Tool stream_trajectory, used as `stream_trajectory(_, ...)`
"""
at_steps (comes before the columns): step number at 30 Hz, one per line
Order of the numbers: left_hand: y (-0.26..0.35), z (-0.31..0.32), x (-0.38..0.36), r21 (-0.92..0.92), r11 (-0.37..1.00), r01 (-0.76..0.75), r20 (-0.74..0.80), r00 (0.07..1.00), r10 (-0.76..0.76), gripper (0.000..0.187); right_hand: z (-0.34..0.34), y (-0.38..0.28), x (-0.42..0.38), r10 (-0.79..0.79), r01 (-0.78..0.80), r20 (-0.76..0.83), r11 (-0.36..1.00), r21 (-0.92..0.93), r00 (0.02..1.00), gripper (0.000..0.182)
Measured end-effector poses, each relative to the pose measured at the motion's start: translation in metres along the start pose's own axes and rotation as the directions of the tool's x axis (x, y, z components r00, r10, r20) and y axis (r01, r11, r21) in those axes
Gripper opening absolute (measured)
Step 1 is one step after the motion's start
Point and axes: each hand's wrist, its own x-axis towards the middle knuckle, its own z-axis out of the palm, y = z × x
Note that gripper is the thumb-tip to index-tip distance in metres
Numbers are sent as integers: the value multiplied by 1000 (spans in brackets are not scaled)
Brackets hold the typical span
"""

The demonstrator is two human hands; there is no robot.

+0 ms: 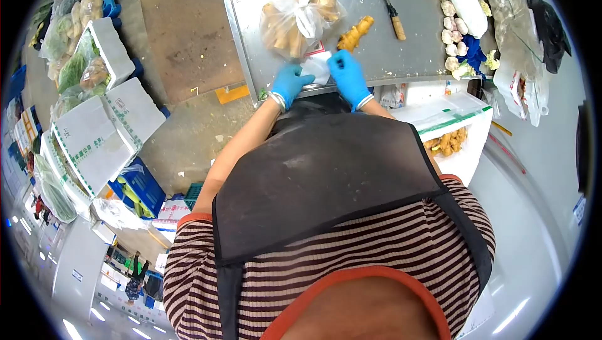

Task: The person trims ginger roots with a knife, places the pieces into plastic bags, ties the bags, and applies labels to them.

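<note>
Both my hands wear blue gloves at the near edge of the metal table (370, 45). A small white slip (317, 68) lies between them. My left hand (290, 84) is closed on its left side, the thumb over the slip. The fingers of my right hand (349, 77) are pinched together at its right edge. Just beyond stands a knotted clear plastic bag (285, 30) of light brown roots, with red-printed labels by it. A piece of ginger root (355, 34) lies beyond my right hand. Farther right is a knife (395, 17) with a wooden handle.
Garlic bulbs (450, 36), a blue cloth (473, 53) and plastic bags line the table's right side. Below it, a white foam box (467, 111) holds more ginger (448, 142). Foam boxes (94, 139) and a blue crate (145, 183) of vegetables stand at left. Far off is another person (133, 285).
</note>
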Motion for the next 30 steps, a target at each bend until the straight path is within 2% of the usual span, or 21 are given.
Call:
stream_trajectory(1, 1, -2, -5, 56, 997, 44, 2, 999, -44, 29, -3, 8, 9, 59, -54, -103, 997, 53, 993, 18)
stream_trajectory(2, 0, -7, -11, 164, 986, 22, -2, 1000, -22, 28, -6, 17, 17, 134, -97, -224, 981, 167, 965, 18)
stream_trajectory(3, -4, -15, -15, 272, 962, 2, -4, 1000, -1, 27, -19, 19, 24, 237, -175, -226, 948, 264, 945, 17)
stream_trajectory(4, -6, -20, -21, 379, 925, -20, -1, 1000, 22, 25, -29, 28, 32, 304, -166, -252, 876, 453, 919, 18)
stream_trajectory(5, 23, -26, -50, 304, 953, -14, -110, 993, 50, 29, -41, 31, 41, 325, -117, -281, 815, 567, 903, 20)
stream_trajectory(7, 63, -39, -67, 495, 854, -158, -308, 888, 342, 51, -74, 20, 58, 275, -58, -325, 837, 545, 905, 22)
stream_trajectory(9, 125, -54, -78, 566, 787, -245, -439, 718, 540, 73, -92, 10, 82, 199, 39, -399, 856, 515, 895, 25)
stream_trajectory(11, 168, -68, -60, 642, 635, -431, -370, 551, 748, 83, -98, -19, 104, 82, 122, -410, 886, 447, 909, 28)
stream_trajectory(13, 193, -58, -35, 564, 687, -459, -357, 615, 703, 77, -90, -53, 128, -54, 239, -384, 859, 453, 922, 30)
stream_trajectory(14, 198, -53, -23, 522, 711, -471, -345, 646, 681, 74, -86, -59, 144, -128, 260, -351, 897, 358, 928, 30)
stream_trajectory(15, 191, -52, -7, 595, 669, -445, -221, 710, 668, 64, -82, -62, 160, -200, 285, -309, 923, 258, 930, 31)
stream_trajectory(16, 183, -48, 4, 664, 615, -426, -100, 764, 638, 55, -78, -66, 172, -309, 366, -335, 922, 123, 890, 35)
stream_trajectory(17, 170, -44, 5, 679, 547, -490, -83, 689, 720, 45, -74, -73, 185, -420, 442, -345, 897, -16, 839, 40)
stream_trajectory(18, 158, -40, 7, 754, 450, -479, -30, 659, 752, 46, -69, -82, 195, -527, 507, -338, 848, -153, 780, 46)
stream_trajectory(21, 143, -30, -21, 799, 425, -425, -57, 650, 757, 46, -68, -144, 154, -485, 475, -324, 872, -116, 812, 51)
stream_trajectory(24, 128, -30, -23, 765, 434, -476, -46, 632, 774, 44, -47, -110, 136, -787, 724, 3, 566, -394, 617, 32)
stream_trajectory(26, 122, -33, -20, 729, 431, -532, -33, 601, 798, 41, -25, -84, 113, -812, 801, 279, 333, -498, 512, 31)
stream_trajectory(27, 113, -35, -16, 711, 386, -589, 10, 557, 831, 41, -17, -81, 101, -787, 829, 415, 206, -521, 456, 30)
stream_trajectory(29, 95, -38, -9, 667, 293, -685, 76, 454, 888, 39, -33, -90, 83, -697, 802, 448, 318, -506, 559, 32)
stream_trajectory(30, 94, -39, -11, 658, 312, -686, 73, 471, 879, 38, -45, -93, 75, -645, 781, 465, 374, -500, 607, 33)
